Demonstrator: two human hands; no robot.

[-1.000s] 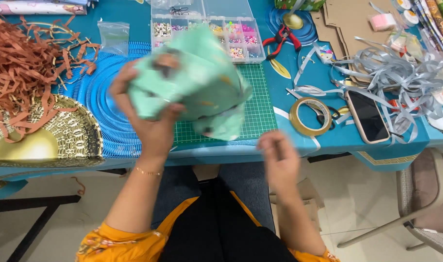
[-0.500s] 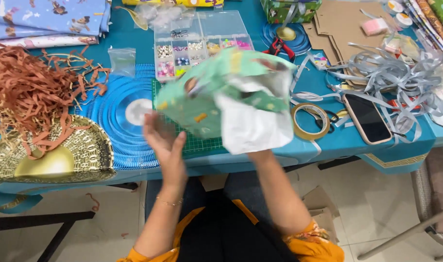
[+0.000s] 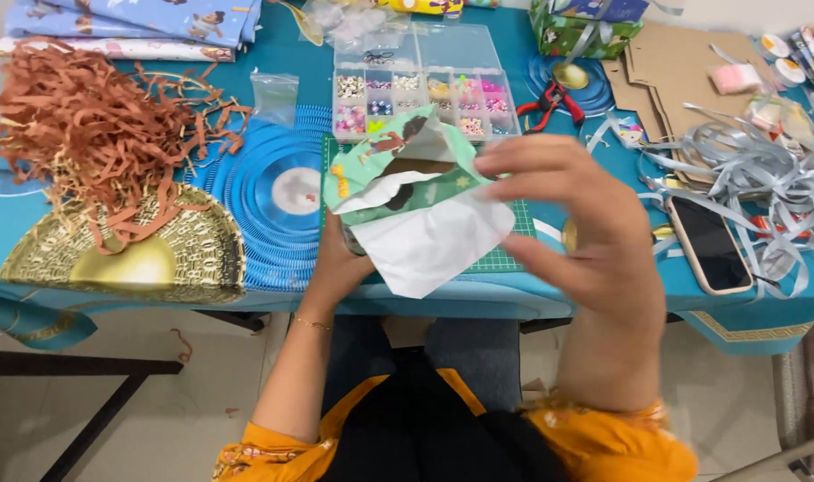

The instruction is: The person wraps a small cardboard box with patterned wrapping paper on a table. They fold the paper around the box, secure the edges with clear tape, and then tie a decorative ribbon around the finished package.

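Nearest, two hands hold one package wrapped in green printed paper (image 3: pixel 405 174) above the front edge of the table (image 3: pixel 442 295), with a white flap of the paper's underside hanging loose below it. The left hand (image 3: pixel 340 259) comes up from beneath, its grip pressed against the package's lower left side. The right hand (image 3: pixel 572 219) is raised beside it, fingers (image 3: pixel 523 165) spread and reaching over the top right corner; whether they pinch the paper cannot be told.

Under the package lies one green cutting mat (image 3: pixel 500 259). Left of it sits one blue ribbed disc (image 3: pixel 264 192), then one gold fan-shaped piece (image 3: pixel 130 259) at the table's edge, with a heap of brown paper shreds (image 3: pixel 95 143) across it. To the right lie one dark phone (image 3: pixel 708 243), face up, and a tangle of silver ribbon (image 3: pixel 764 170).

Farther back stands one clear bead box (image 3: pixel 423 94) with many small compartments, one pair of red-handled pliers (image 3: pixel 554 100) beside it, flat brown cardboard pieces (image 3: pixel 683 71), and folded blue printed paper (image 3: pixel 139 22) at the far left corner.
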